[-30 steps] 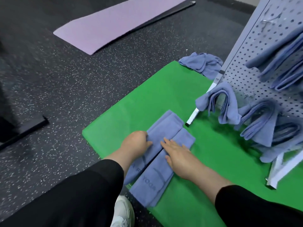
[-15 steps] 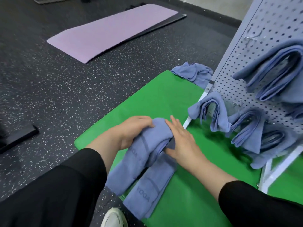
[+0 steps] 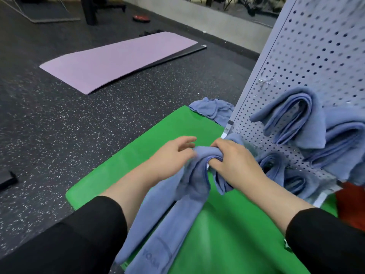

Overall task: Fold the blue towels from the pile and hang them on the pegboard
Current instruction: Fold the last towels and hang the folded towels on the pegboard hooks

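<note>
Right grip (image 3: pixel 233 161): fingers curled round the folded blue towel (image 3: pixel 189 186).
Left grip (image 3: pixel 173 153): fingers relaxed, apart, touching the towel beside the right grip.

We saw a dark speckled rubber floor (image 3: pixel 59 119) filling the left of the frame, a lilac yoga mat (image 3: pixel 118 60) lying across the upper middle, a green mat (image 3: pixel 150 139) at centre, and a grey wall base (image 3: pixel 197 18) along the top, beside a red disc (image 3: pixel 141 18).

Purple mat (image 3: pixel 118 62), green mat (image 3: pixel 150 155), red disc (image 3: pixel 141 18) on floor.
</note>
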`<state>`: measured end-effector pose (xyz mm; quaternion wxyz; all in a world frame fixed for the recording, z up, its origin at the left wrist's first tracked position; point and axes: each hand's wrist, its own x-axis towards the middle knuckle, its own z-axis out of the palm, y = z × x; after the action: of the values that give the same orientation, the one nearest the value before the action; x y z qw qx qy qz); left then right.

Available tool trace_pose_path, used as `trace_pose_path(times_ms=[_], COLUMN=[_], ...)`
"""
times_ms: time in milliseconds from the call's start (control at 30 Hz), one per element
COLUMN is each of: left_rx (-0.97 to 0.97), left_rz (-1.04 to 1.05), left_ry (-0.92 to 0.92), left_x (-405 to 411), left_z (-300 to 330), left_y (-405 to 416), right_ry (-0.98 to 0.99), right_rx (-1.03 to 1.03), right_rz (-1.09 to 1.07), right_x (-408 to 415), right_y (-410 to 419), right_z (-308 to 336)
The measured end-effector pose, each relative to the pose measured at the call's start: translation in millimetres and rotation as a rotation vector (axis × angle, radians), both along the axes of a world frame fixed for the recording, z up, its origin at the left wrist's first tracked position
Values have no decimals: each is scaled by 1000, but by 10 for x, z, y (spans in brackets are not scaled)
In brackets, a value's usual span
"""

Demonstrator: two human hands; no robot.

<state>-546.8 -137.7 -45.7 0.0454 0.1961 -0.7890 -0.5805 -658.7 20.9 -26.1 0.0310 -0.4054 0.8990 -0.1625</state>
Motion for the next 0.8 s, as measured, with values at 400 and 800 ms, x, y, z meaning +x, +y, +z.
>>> trace_pose_path(times_ms=[400, 800], left_rx=[-529, -502], left_rz=[319, 273], left_ry=[125, 410], left_x=[-510, -849], left_z=[282, 914], left_y=[623, 327], right_ry=[128, -141], right_rx=[-96, -661], right_rz=[-125, -283], right_x=[-192, -483], right_y=[141, 303], right_z=[689, 1127])
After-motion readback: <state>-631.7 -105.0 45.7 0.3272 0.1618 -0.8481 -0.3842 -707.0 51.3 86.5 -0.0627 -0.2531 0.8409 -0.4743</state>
